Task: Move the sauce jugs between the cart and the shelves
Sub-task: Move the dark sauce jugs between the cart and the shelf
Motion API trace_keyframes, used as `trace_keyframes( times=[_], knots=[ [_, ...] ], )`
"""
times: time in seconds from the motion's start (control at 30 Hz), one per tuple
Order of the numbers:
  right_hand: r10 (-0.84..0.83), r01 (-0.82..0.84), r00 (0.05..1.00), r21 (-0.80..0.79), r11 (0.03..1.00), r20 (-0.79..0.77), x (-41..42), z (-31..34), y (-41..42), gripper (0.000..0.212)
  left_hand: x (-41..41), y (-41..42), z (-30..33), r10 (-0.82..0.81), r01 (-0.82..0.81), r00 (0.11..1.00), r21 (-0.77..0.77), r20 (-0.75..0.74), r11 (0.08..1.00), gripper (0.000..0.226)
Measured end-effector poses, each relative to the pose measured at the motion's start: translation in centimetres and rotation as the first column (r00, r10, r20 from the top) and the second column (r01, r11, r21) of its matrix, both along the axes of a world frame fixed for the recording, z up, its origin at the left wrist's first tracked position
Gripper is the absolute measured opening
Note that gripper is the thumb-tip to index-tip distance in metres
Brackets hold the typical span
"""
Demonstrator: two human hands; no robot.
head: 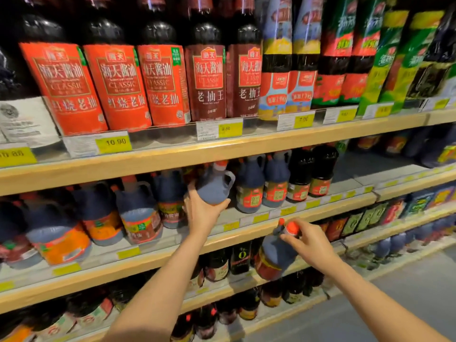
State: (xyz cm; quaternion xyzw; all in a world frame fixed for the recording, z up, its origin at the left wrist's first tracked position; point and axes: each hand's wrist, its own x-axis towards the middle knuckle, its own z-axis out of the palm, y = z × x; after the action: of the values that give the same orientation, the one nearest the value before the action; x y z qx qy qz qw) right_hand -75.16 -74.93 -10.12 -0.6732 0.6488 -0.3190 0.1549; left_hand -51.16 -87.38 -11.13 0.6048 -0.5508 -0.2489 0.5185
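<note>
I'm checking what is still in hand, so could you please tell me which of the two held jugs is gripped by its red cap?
The lower jug, held by the right hand; the left hand cups the other jug underneath.

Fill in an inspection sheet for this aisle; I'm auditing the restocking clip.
Surface: wooden-edged middle shelf, yellow price tags along its edge.
Job's things: dark handled sauce jug with red cap at the shelf front; second dark red-capped jug below, tilted.
Clutter: red-labelled soy sauce bottles above; orange-labelled jugs at left.
Grippers: left hand cups the first jug's base; right hand grips the second's cap.
Cables: nothing seen.
Surroundings: grey floor; cart not in view.
</note>
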Motion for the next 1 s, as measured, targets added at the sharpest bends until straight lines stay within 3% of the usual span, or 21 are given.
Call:
trace_keyframes(
  times=[0.3,0.4,0.6,0.73,0.83,0.93,1.0],
  knots=[
    [0.116,-0.116,0.993,0.019,0.993,-0.006,-1.0,-0.9,-2.9,0.016,-1.2,-1.9,-1.9,0.204,-0.202,0.977,0.04,-0.066,0.979,0.109],
    [0.175,-0.175,0.985,0.016,0.984,0.014,-1.1,-0.1,-3.3,0.028,-1.1,-1.6,-1.3,0.181,-0.178,0.983,0.067,-0.032,0.982,0.108],
    [0.348,-0.348,0.937,0.019,0.937,-0.02,-1.2,2.7,-3.8,0.021,0.5,2.8,-1.7,0.207,-0.207,0.971,-0.014,0.12,0.978,0.094],
    [0.464,-0.464,0.886,0.002,0.886,-0.012,0.5,5.0,-4.0,0.016,0.8,7.4,-3.1,-0.123,0.107,0.984,0.127,0.129,0.986,0.095],
    [0.557,-0.557,0.83,-0.021,0.83,0.024,2.3,6.4,-3.6,0.022,0.0,10.6,-3.3,-0.371,0.344,0.928,0.303,0.032,0.888,0.12],
    [0.628,-0.628,0.772,-0.037,0.778,0.101,4.3,7.2,-2.9,0.019,-1.0,12.4,-3.0,-0.451,0.431,0.892,0.279,0.01,0.858,0.11],
    [0.646,-0.648,0.747,-0.043,0.76,0.157,5.4,7.4,-2.5,0.016,-1.1,13.4,-2.6,-0.368,0.354,0.93,0.248,0.01,0.902,0.091]
  ],
)
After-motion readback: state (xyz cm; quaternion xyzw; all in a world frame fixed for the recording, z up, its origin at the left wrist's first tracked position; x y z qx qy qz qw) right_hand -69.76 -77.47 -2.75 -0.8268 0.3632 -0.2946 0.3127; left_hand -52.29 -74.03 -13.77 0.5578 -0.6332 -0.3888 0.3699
